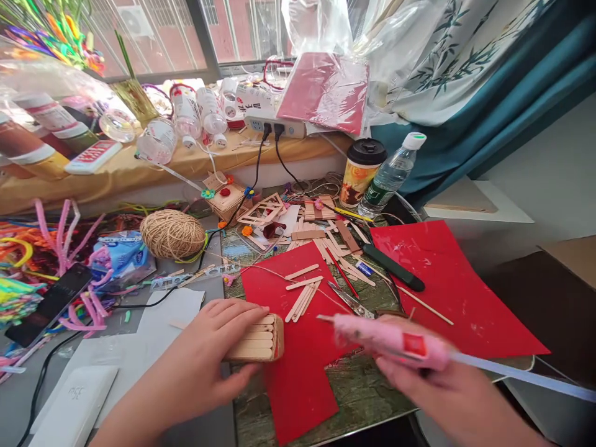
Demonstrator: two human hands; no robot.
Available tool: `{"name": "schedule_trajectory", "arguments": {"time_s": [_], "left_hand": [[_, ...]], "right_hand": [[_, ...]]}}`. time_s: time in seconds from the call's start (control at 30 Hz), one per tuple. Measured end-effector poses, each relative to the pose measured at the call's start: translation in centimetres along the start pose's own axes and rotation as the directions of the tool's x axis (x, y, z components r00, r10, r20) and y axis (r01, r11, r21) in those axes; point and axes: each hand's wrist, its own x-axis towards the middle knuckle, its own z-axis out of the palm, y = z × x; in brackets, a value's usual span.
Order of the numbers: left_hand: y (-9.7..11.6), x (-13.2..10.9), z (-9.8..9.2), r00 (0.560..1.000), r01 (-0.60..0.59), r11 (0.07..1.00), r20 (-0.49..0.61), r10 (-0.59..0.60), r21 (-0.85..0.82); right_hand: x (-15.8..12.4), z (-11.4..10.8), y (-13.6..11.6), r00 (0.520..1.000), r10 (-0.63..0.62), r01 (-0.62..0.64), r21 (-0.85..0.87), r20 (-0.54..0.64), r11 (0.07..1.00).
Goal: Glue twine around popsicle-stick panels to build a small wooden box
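Note:
A small box of wooden craft sticks [258,340] is in my left hand [223,341], the fingers over its top and the thumb at its near side. In my right hand [419,379] is a pink glue gun [386,338], slightly blurred, its nozzle pointing left and a long glue stick coming out of its back. The nozzle is apart from the box. Red sheets [298,397] lie under and beside the box. Several loose craft sticks [305,298] rest on the red sheet beyond the box, with scissors [349,301] to their right.
A twine ball [172,234], a phone [49,304] and pipe cleaners [60,242] are at the left. Behind stand a lidded cup [361,174] and a water bottle [391,177]. A black cable [258,167] runs from the power strip [293,128]. A green-handled tool [393,267] lies right.

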Motion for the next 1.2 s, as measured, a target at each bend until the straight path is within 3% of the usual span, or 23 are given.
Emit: {"name": "schedule_trajectory", "arguments": {"time_s": [0.07,0.13,0.2,0.3,0.4,0.77,0.93,1.2], "left_hand": [[-0.2,0.2,0.2,1.0,0.008,1.0,0.002,-0.008,0.014],[-0.5,0.3,0.5,1.0,0.02,1.0,0.001,-0.02,0.014],[-0.6,0.3,0.6,1.0,0.022,1.0,0.003,-0.022,0.004],[-0.6,0.4,0.8,1.0,0.021,1.0,-0.005,-0.021,-0.001],[-0.7,0.5,0.8,1.0,0.017,1.0,-0.013,-0.017,0.004],[-0.7,0.6,0.9,1.0,0.03,0.999,0.004,-0.03,0.014],[-0.6,0.7,0.9,0.998,0.045,0.999,-0.038,-0.044,0.021],[-0.7,0.6,1.1,0.998,0.047,0.998,-0.041,-0.045,0.045]], "right_hand": [[0.7,2.3,-1.2,0.971,-0.005,-0.012,0.072,0.24,0.997],[1.4,4.2,-1.6,0.945,0.035,-0.095,0.169,0.325,0.981],[1.8,5.6,-1.2,0.932,0.148,-0.237,0.248,0.33,0.939],[1.8,7.1,0.0,0.875,0.356,-0.458,0.321,0.33,0.829],[1.3,8.0,1.2,0.821,0.441,-0.559,0.353,0.362,0.75],[0.9,8.5,1.2,0.772,0.492,-0.629,0.368,0.402,0.685],[1.1,8.2,0.6,0.784,0.49,-0.614,0.358,0.382,0.704],[1.1,8.6,1.8,0.779,0.475,-0.609,0.317,0.408,0.727]]}}
